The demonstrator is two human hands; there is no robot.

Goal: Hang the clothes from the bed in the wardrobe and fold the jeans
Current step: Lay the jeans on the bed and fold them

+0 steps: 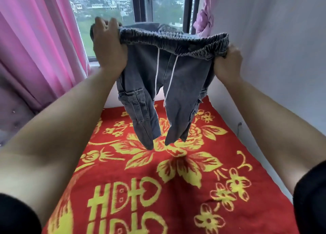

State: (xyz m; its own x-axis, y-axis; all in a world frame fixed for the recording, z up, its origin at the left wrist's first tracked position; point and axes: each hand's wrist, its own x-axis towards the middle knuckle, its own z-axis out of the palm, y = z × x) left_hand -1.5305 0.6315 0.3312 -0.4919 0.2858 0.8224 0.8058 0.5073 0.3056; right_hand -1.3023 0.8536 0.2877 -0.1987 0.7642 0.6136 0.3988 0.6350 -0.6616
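Observation:
A pair of grey-blue jeans (183,78) with an elastic waistband and white drawstrings hangs in the air above the bed. My left hand (108,45) grips the left end of the waistband. My right hand (227,62) grips the right end. The waistband is stretched between them at about window height. Both legs dangle down, and their cuffs hover just over the red blanket (158,180) with yellow flowers that covers the bed.
A window (141,6) is straight ahead behind the jeans. Pink curtains (35,45) hang at the left, with a knotted pink curtain (205,20) at the right. A white wall (282,48) runs along the bed's right side.

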